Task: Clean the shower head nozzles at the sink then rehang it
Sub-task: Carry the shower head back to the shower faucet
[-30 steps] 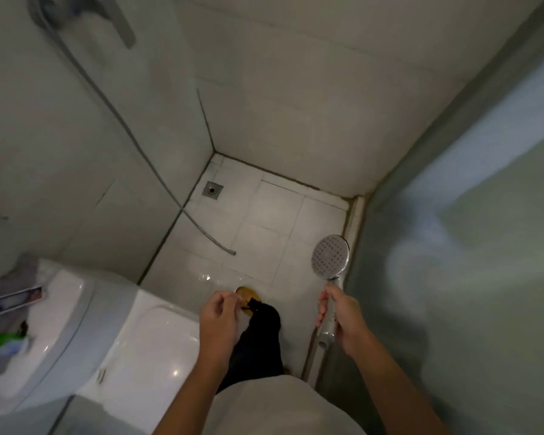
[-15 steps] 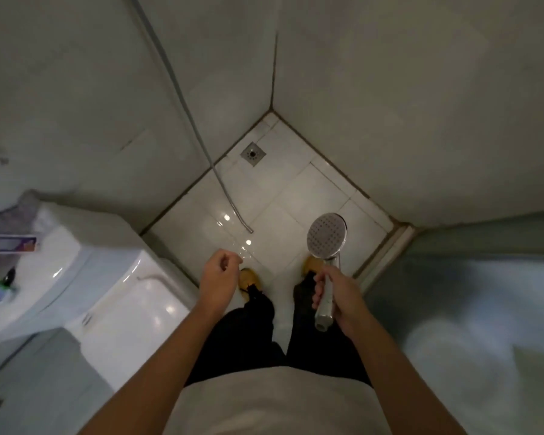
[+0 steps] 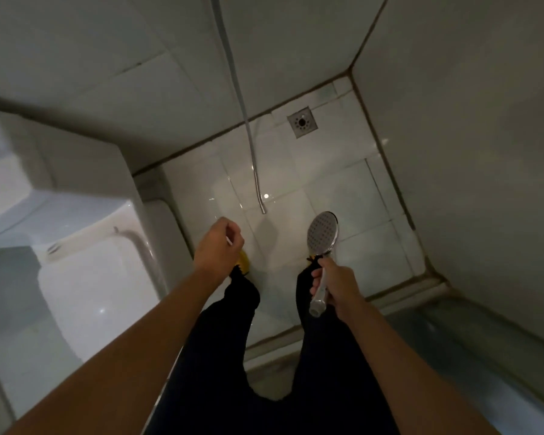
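Observation:
A chrome shower head with a round nozzle face points up toward me. It is detached from its hose, and my right hand grips its pale handle. My left hand hovers at the same height, about a hand's width to the left. Its fingers are pinched on a thin white stick. The metal shower hose hangs down the wall, and its free end dangles just above the floor between my hands. No sink is in view.
A white toilet stands close on my left. The floor drain sits in the far corner of the tiled shower floor. A low curb edges the floor on the right. My feet wear yellow slippers.
The view has swung so the shower corner and drain now lie upper right. Both hands hold the same grips and have kept their spacing.

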The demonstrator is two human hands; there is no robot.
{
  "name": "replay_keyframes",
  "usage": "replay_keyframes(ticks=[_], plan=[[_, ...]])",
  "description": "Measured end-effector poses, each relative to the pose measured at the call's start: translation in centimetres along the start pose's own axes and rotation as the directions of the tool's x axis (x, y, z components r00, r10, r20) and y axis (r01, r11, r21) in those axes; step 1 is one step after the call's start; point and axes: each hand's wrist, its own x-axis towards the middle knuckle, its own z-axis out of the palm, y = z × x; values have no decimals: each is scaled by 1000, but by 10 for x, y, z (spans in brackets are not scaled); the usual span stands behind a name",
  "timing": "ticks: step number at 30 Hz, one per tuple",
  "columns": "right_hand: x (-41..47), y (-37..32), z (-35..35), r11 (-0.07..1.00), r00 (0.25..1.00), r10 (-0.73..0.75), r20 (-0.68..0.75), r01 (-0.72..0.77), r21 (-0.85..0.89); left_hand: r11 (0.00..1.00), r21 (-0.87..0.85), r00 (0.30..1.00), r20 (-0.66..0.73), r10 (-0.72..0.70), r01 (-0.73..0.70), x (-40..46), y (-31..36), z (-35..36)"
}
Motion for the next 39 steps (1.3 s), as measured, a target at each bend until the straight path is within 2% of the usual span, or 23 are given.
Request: replay_keyframes(ticks=[3,8,12,16,20,22,29,35,39], plan=[[58,-10,8,999,999,33,-10,-33,18,998,58,1000,9,3,-3,50,-22,33],[154,-15,38,992,999,45,11,-46,117,963,224,986,110,126,-148,143,-75,92],[229,-8,71,981,999,52,10,-53,189,920,344,979,143,144,-186,221,-124,143],[303,7,106,957,988,142,55,-151,246,789,534,943,285,170,-304,287,-169,198],[363,26,128,922,980,165,108,-192,337,598,651,878,423,225,-467,337,-218,243],[384,32,133,923,979,154,132,-190,334,529,672,851,464,246,-519,358,-238,258],[432,33,130,930,980,161,113,-189,314,469,692,833,498,239,-548,396,-270,302],[441,29,109,961,989,124,80,-140,239,345,701,781,542,310,-624,408,-278,315],[444,20,101,968,993,95,69,-109,226,224,701,704,529,474,-677,411,-279,309]])
